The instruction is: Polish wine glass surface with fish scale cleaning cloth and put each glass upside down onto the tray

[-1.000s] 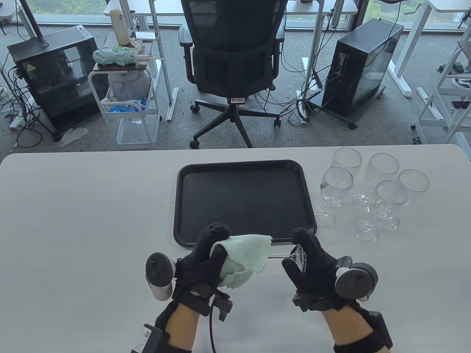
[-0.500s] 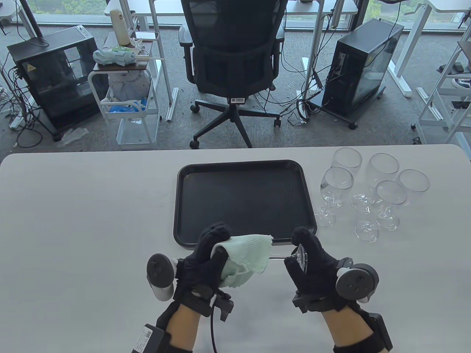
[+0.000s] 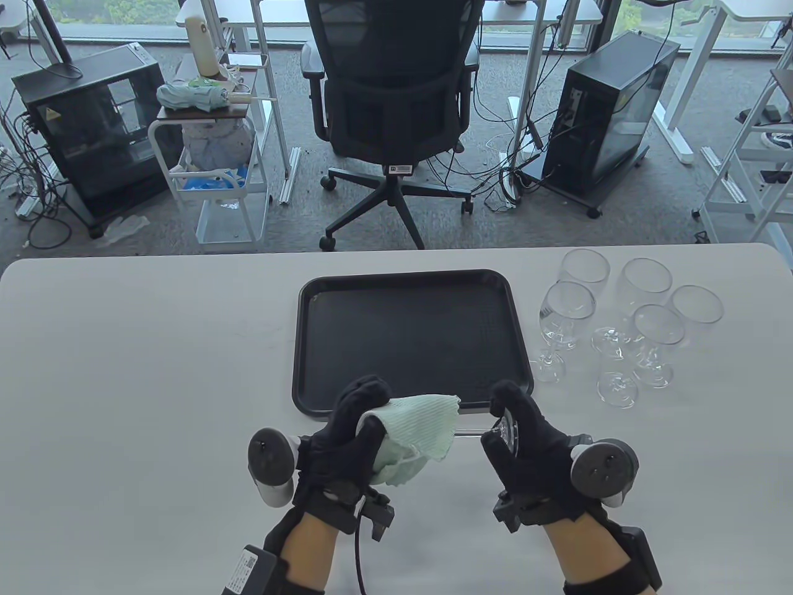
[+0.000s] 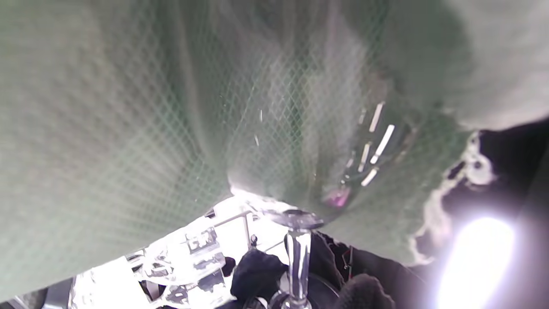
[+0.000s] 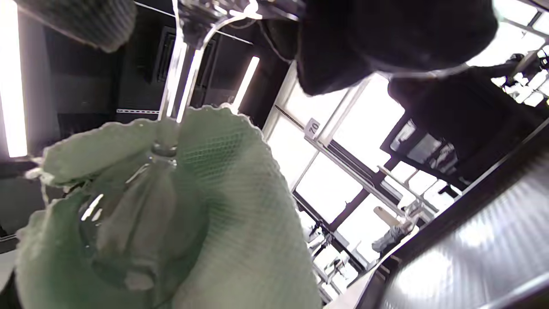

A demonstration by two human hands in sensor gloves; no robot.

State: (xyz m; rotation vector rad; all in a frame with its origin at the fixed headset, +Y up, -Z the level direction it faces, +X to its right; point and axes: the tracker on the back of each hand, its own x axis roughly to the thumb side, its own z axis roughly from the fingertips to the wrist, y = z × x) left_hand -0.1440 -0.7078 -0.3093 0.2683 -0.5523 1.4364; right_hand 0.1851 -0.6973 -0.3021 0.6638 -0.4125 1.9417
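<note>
A wine glass lies sideways in the air near the table's front edge, its stem (image 3: 468,433) horizontal. My left hand (image 3: 353,427) grips the pale green cloth (image 3: 414,434) wrapped round the bowl, which the cloth hides in the table view. The left wrist view shows the bowl (image 4: 326,171) through the cloth (image 4: 128,128) and the stem (image 4: 297,257). My right hand (image 3: 517,427) pinches the glass foot (image 3: 507,432). In the right wrist view the stem (image 5: 178,73) runs into the cloth (image 5: 240,206). The black tray (image 3: 412,338) lies just beyond both hands, with nothing on it.
Several upright wine glasses (image 3: 619,322) stand on the white table (image 3: 142,372) to the right of the tray. A black office chair (image 3: 393,105) stands past the table's far edge, among computer cases and a white cart on the floor.
The right hand has turned slightly, so the glass foot shows more edge-on and the tracker sits a little further right. The left hand and the cloth have barely shifted.
</note>
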